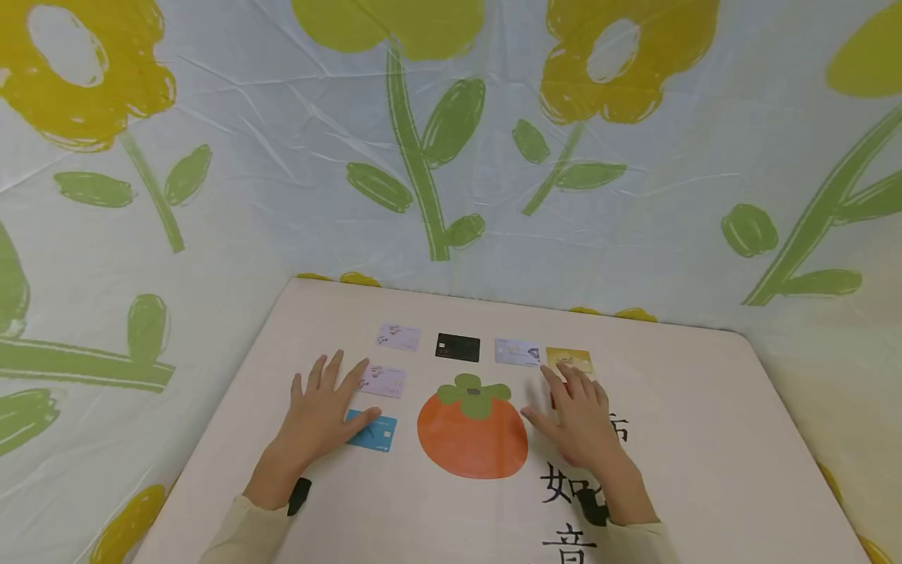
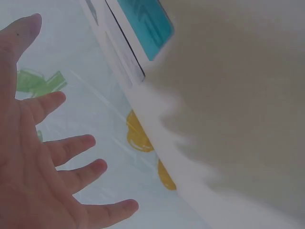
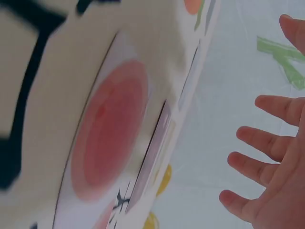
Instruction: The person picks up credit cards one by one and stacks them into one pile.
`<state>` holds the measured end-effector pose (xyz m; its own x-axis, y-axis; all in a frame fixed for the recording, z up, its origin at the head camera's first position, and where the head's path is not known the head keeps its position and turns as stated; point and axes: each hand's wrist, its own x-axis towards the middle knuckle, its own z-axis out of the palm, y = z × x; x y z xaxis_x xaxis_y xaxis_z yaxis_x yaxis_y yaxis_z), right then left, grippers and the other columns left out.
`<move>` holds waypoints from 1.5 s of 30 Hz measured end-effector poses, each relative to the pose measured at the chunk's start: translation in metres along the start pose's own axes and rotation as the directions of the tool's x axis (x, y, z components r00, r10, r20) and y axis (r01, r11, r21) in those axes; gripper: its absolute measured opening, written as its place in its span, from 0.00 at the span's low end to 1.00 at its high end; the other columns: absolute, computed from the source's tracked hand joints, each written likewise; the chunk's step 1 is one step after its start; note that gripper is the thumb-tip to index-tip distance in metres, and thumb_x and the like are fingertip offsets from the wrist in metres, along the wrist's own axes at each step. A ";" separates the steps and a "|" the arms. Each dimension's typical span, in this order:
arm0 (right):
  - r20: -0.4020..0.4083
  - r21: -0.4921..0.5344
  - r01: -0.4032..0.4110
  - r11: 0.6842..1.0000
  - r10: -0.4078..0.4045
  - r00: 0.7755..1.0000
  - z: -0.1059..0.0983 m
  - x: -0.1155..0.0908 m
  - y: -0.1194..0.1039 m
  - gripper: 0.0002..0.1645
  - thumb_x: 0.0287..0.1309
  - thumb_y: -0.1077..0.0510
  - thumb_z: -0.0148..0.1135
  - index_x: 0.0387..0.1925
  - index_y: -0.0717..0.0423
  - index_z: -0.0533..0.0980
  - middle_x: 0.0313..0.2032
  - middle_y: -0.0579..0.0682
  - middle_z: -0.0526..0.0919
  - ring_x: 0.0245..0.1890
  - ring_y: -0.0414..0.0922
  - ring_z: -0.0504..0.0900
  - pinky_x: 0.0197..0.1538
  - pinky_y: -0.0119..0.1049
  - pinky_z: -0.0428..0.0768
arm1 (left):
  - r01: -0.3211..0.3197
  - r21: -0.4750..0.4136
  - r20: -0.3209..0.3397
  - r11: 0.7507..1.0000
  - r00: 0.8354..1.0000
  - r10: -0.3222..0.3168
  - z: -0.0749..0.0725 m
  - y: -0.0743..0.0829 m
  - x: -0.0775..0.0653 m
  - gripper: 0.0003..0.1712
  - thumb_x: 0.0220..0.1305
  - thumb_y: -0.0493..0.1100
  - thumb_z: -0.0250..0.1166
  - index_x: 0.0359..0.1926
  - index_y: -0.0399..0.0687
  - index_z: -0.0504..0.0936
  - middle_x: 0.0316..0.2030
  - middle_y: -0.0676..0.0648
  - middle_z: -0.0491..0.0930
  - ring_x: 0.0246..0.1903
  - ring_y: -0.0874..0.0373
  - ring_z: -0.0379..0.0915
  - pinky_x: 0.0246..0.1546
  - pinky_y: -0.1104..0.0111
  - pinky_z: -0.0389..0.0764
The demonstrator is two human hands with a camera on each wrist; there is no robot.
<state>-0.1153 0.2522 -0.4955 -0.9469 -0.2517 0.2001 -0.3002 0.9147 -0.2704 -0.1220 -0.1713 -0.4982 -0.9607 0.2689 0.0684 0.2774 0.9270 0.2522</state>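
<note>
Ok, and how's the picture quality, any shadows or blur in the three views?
Head view: soft light, the black bank card clearly outlined but its print too small to read; left wrist view: a broad, soft shadow with a jagged edge over the tabletop, the blue bank card cut off by the frame; right wrist view: dim, with a black printed character blurred at the left.

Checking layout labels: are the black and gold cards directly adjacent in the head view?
No, a pale card lies between the black card and gold card.

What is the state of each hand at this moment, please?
Left hand: open, holding nothing, near the blue card.
Right hand: open, holding nothing, near the gold card.
</note>
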 end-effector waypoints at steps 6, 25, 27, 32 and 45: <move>0.023 0.063 0.012 0.998 -0.013 1.000 0.006 0.006 -0.016 0.47 0.60 0.39 0.67 0.72 0.57 0.63 0.68 0.65 0.62 0.68 0.64 0.58 0.65 0.69 0.53 | -0.019 -0.014 -0.021 1.000 1.000 0.019 0.001 -0.009 -0.008 0.49 0.63 0.74 0.58 0.77 0.57 0.60 0.74 0.34 0.54 0.71 0.33 0.46 0.59 0.27 0.52; 0.053 0.176 0.080 0.981 -0.091 0.994 0.035 0.026 -0.078 0.43 0.61 0.41 0.67 0.69 0.59 0.67 0.63 0.62 0.70 0.63 0.61 0.66 0.64 0.65 0.62 | -0.036 -0.095 0.001 0.995 0.999 0.036 0.003 -0.030 -0.028 0.46 0.61 0.64 0.68 0.73 0.50 0.66 0.68 0.31 0.62 0.67 0.30 0.56 0.60 0.33 0.59; 0.049 0.211 0.095 0.973 -0.107 0.993 0.038 0.028 -0.086 0.41 0.60 0.42 0.68 0.67 0.59 0.68 0.59 0.61 0.72 0.59 0.60 0.70 0.60 0.63 0.67 | -0.043 -0.116 0.011 0.992 0.999 0.045 0.003 -0.031 -0.028 0.45 0.60 0.61 0.70 0.73 0.49 0.66 0.67 0.30 0.64 0.66 0.31 0.59 0.62 0.37 0.60; 0.073 0.296 0.113 0.949 -0.141 0.987 0.046 0.033 -0.102 0.41 0.60 0.42 0.69 0.66 0.59 0.69 0.56 0.59 0.74 0.50 0.55 0.74 0.51 0.53 0.76 | -0.056 -0.160 0.026 0.986 0.998 0.061 0.002 -0.032 -0.029 0.46 0.59 0.58 0.73 0.72 0.46 0.67 0.65 0.31 0.67 0.64 0.33 0.61 0.62 0.40 0.63; 0.263 0.388 -0.037 0.921 -0.073 0.962 0.061 0.046 -0.147 0.46 0.60 0.37 0.66 0.71 0.56 0.63 0.58 0.59 0.72 0.51 0.51 0.75 0.56 0.48 0.77 | -0.019 -0.223 0.133 0.975 0.990 0.049 0.002 -0.034 -0.026 0.41 0.56 0.51 0.77 0.69 0.47 0.72 0.57 0.41 0.72 0.56 0.45 0.68 0.54 0.48 0.75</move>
<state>-0.1215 0.0872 -0.5039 -0.9194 -0.3917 -0.0359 -0.2863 0.7291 -0.6217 -0.1063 -0.2089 -0.5107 -0.9368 0.3466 -0.0480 0.2873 0.8401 0.4600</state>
